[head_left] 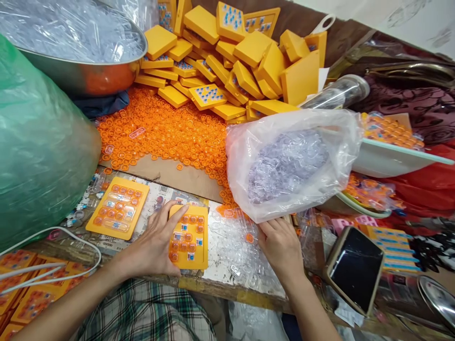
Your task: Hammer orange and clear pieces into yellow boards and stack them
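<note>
My left hand (156, 241) grips a yellow square plate (199, 237) by its left side, fingers along the upper edge and thumb by the lower edge. Orange rings, clear caps and small blue pieces sit in the plate's slots. Left of it lies a second yellow plate (119, 208), filled with orange rings and long clear pieces. My right hand (282, 246) is at the lower edge of a white plastic bag (238, 166) of clear pieces. Its fingertips are hidden there, beside loose clear plastic pieces (238, 251) on the worktop.
Orange rings (170, 128) are heaped behind the plates, below stacked yellow plates (249, 49). A metal bowl (106, 76) and a green bag (42, 151) stand left. A phone (355, 270) lies right. White cables (81, 237) loop at lower left, over more filled plates (39, 293).
</note>
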The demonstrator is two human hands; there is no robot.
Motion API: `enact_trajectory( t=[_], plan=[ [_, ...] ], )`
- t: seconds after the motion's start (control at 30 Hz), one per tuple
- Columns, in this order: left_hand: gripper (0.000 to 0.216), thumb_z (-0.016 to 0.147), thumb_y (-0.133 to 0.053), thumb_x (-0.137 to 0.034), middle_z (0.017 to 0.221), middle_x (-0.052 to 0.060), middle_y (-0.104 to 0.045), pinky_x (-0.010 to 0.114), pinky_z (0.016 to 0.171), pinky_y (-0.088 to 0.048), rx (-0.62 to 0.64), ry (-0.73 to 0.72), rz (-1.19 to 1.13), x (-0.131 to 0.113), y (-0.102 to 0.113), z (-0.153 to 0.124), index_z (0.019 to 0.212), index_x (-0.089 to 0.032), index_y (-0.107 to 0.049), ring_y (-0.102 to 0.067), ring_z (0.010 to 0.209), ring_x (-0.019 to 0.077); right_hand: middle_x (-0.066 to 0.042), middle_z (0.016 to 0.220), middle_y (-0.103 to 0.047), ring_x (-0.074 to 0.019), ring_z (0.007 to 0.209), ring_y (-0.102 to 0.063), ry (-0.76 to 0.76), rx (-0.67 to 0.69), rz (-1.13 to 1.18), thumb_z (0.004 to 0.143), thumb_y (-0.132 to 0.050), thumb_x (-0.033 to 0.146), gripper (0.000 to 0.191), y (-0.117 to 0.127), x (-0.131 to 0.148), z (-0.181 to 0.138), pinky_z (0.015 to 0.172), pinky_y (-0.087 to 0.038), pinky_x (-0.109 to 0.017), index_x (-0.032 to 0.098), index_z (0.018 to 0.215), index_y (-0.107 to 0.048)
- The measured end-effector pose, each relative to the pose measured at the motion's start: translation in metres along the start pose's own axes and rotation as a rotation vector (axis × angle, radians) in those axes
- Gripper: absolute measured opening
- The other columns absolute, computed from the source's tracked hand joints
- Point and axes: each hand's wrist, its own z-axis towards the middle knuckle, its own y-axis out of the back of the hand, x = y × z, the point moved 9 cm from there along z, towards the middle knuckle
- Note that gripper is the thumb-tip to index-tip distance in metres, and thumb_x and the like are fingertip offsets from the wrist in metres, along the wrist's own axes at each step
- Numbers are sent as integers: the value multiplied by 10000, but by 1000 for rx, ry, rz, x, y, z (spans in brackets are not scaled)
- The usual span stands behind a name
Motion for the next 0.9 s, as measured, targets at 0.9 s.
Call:
enact_trajectory(
  t=[0.9],
  plan=[
    [653,903,-619,-353,1314,85,-619,388,991,-491,-176,425,-1712,0,-37,3,1465,-303,-288,-611,1168,236,-7,761,-704,-172,717,-638,-185,-109,887,862,-642,204,76,-18,126,7,655,-524,-312,253,885,-695]
  ],
)
